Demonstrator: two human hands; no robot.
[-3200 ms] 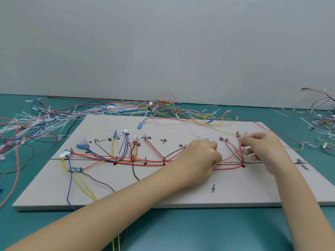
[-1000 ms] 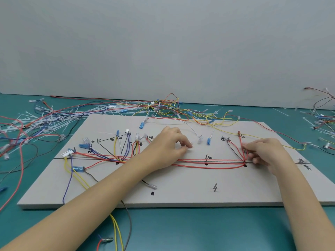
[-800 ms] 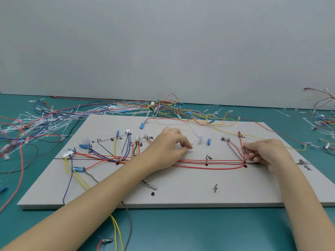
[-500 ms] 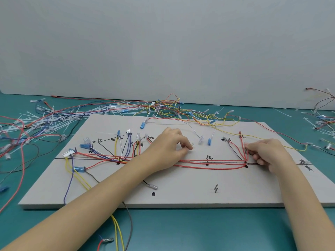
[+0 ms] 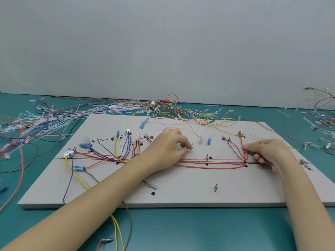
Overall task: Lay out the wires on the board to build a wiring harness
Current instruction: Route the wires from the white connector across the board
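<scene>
A grey board [image 5: 181,194] lies flat on the teal table, marked with black lines and labels. Red wires [image 5: 213,163] run along its middle line, and yellow, blue, white and black wires [image 5: 119,151] fan out at its left. My left hand [image 5: 168,147] rests on the red wires at mid-board, and its fingertips pinch a small clear terminal [image 5: 191,144]. My right hand [image 5: 268,153] is at the right end of the bundle, pinching the wires beside a pin [image 5: 245,151] where they bend upward.
Loose wires and white cable ties [image 5: 54,120] are heaped on the table behind and left of the board. More wires [image 5: 324,122] lie at the far right. A clear-tipped black wire [image 5: 151,185] lies near the board's front. Yellow and grey wires [image 5: 119,230] hang off the front edge.
Since 3.2 s ago my left hand slid left along the red bundle to mid-board. My right hand dropped slightly toward the bend. Over the last second both hands have held still.
</scene>
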